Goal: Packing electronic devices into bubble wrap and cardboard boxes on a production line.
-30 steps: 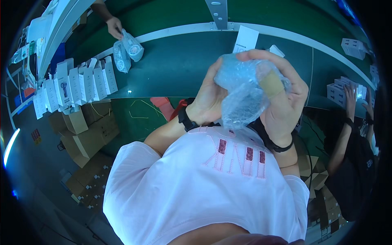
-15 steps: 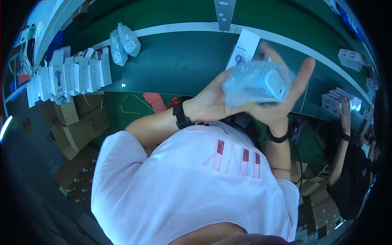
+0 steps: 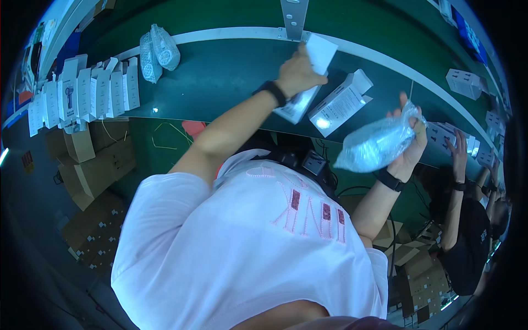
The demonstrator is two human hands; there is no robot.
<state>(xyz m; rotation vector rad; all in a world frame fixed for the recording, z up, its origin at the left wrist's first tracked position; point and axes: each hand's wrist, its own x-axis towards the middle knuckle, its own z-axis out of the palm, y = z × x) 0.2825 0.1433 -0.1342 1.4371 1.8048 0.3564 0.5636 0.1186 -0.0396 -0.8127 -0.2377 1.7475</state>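
Note:
My left hand (image 3: 300, 72) is closed around a narrow white box (image 3: 321, 54), tilted over the far part of the green table. Just to its right, another white carton (image 3: 340, 104) lies on the table with its end flaps standing open. In my right hand (image 3: 410, 144) is a bubble-wrap pouch (image 3: 369, 146), gripped by its gathered end; a light-coloured object shows only dimly inside. This pouch hangs over the table's near edge, right of the open carton.
Several upright white boxes (image 3: 82, 93) stand in a row at the left. Two bubble-wrapped items (image 3: 165, 48) lie beside them. A metal post (image 3: 295, 21) rises at the table's far rail. At the right, a co-worker's hand (image 3: 458, 151) touches more white boxes.
My left hand has let go of the bubble-wrapped item and moved up onto a white box. My right hand has carried the pouch rightward and down. An open carton is now visible.

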